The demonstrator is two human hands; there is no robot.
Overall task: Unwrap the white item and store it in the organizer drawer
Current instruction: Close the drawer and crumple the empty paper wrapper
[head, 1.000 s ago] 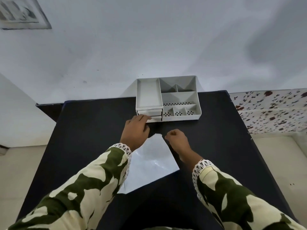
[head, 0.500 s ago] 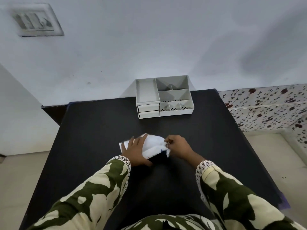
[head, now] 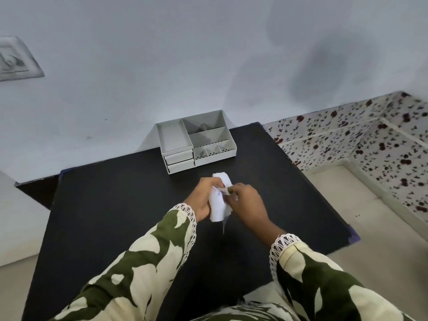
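Both hands are on the white item [head: 217, 200], mid-frame, held just above the black table [head: 115, 205]. Left hand [head: 202, 199] is wrapped around its left side, fingers closed on the body; right hand [head: 246, 203] pinches at the upper right edge, looks like it has hold of the wrapper there. A thin clear flap hangs off the lower end, so the wrap is probably partly loose, not off yet. Top end of the item pokes out above the fingers. Organizer [head: 196, 141] sits upper centre against the wall, well apart from the hands; its two small drawers [head: 179, 161] at front left look closed. My read: the step in hand is unwrapping. To do it well, keep the left hand as the anchor, peel with the right away from the body of the item, don't crush it. Get the wrap fully clear before reaching for a drawer, since opening one needs a free hand.
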